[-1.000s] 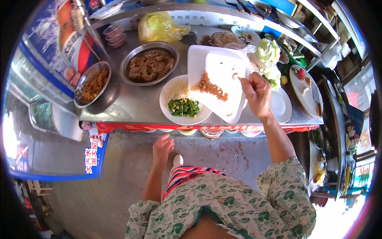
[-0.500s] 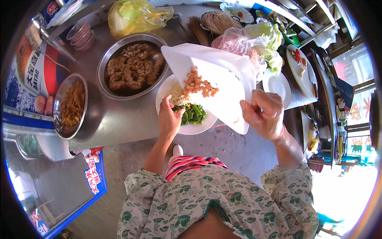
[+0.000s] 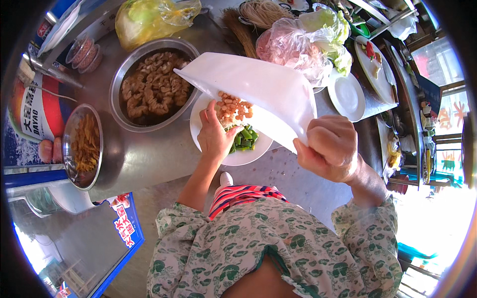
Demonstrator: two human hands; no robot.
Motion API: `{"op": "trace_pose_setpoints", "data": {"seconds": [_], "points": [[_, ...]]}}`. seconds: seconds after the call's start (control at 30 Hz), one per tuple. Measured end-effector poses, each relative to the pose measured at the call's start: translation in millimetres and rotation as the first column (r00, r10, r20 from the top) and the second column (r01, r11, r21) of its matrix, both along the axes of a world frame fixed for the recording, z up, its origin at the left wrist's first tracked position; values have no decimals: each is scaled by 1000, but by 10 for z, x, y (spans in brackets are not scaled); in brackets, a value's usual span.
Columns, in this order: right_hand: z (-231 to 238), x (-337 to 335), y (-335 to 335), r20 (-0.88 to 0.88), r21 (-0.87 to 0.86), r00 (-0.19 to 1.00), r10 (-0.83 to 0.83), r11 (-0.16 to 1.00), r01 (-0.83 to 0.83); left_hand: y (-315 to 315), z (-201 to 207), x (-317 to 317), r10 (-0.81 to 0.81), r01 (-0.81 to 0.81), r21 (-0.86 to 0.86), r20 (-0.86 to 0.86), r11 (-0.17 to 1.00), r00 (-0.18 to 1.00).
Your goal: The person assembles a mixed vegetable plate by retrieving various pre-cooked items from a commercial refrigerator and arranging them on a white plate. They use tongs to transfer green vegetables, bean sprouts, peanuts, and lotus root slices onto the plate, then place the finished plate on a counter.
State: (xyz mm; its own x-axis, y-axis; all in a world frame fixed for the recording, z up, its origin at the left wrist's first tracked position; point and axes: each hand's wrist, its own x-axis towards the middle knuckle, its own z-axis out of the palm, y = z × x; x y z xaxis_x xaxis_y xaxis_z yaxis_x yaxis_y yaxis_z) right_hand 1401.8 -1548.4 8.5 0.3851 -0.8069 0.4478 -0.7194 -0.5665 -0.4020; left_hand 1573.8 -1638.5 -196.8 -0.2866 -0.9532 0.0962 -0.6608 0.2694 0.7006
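My right hand (image 3: 330, 151) is closed on the near right corner of a square white dish (image 3: 253, 79). The dish is tilted over a round white plate (image 3: 258, 156). Small tan-orange pieces (image 3: 234, 106), resembling peanuts, lie at its lower edge and over the plate. Cut green vegetable pieces (image 3: 244, 139) rest on the plate, and a little pale food shows between them and the tan pieces. My left hand (image 3: 214, 136) is cupped at the plate's left side, thumb and fingers apart around the food. Whether its fingertips touch the pieces I cannot tell.
A metal bowl of brown soaked pieces (image 3: 158, 89) stands left of the plate, and a smaller metal bowl of yellowish strips (image 3: 85, 144) sits further left. Behind are a yellow bag (image 3: 149, 22), bagged pink food (image 3: 293, 44), and lettuce (image 3: 338, 35). An empty white plate (image 3: 346, 97) lies right.
The dish has tipped further, its near side now lower and its underside more exposed. Tan pieces have slid down toward the plate. My right hand has turned with the dish; the left stays by the food.
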Motion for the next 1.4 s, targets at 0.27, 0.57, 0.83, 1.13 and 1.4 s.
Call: {"op": "trace_pose_setpoints", "data": {"seconds": [0.27, 0.57, 0.83, 1.13, 1.4], "points": [[-63, 14, 57, -26, -64, 999, 35, 997, -36, -41, -162, -45, 15, -3, -183, 61, 983, 998], [-91, -106, 135, -119, -42, 990, 80, 995, -85, -92, -410, 99, -43, 46, -74, 33, 996, 998], [-84, -122, 284, -213, -74, 974, 71, 993, -89, -163, -231, 129, -106, 89, -107, -168, 990, 980], [12, -116, 386, -246, -42, 967, 67, 996, -80, -36, -140, 117, -254, 240, -308, -5, 921, 967], [82, -289, 456, -149, -270, 945, -292, 931, 245, 125, -104, 378, -203, 214, -387, 71, 897, 977]]}}
